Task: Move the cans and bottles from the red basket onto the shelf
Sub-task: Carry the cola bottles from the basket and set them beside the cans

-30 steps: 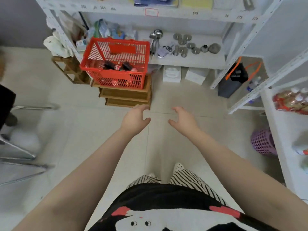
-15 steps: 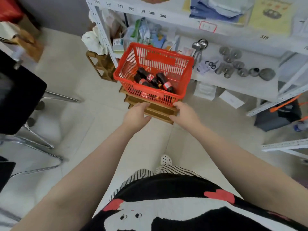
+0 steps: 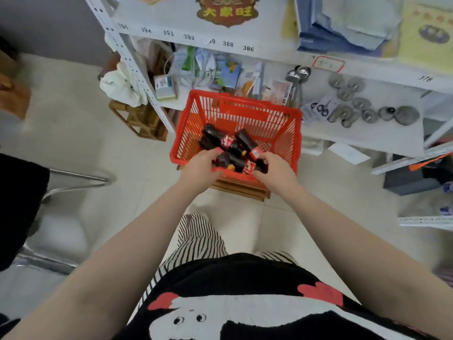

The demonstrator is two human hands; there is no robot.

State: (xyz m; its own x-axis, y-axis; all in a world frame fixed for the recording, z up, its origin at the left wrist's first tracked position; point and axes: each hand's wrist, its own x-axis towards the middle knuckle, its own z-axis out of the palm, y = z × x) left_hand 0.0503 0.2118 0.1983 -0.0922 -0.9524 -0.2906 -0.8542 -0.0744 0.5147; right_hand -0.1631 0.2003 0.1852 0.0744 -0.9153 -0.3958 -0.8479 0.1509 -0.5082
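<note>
I've got both hands inside the red basket point(image 3: 186, 133), at its near wall. My right hand point(image 3: 275, 169) is curled on a cola bottle point(image 3: 252, 153) whose long axis runs away-left w/ its cap end toward me; my left hand point(image 3: 199, 168) touches another bottle point(image 3: 226, 161), but I can't tell if it's gripping. Shelf point(image 3: 367, 141) is just beyond, so I'd say the right goes first.

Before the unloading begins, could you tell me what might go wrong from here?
The bottles lie piled crosswise in the red basket, so lifting one may roll the others. The basket sits on stacked wooden trays and could shift if tugged. Both the left hand and right hand reach in together and may get in each other's way.
</note>
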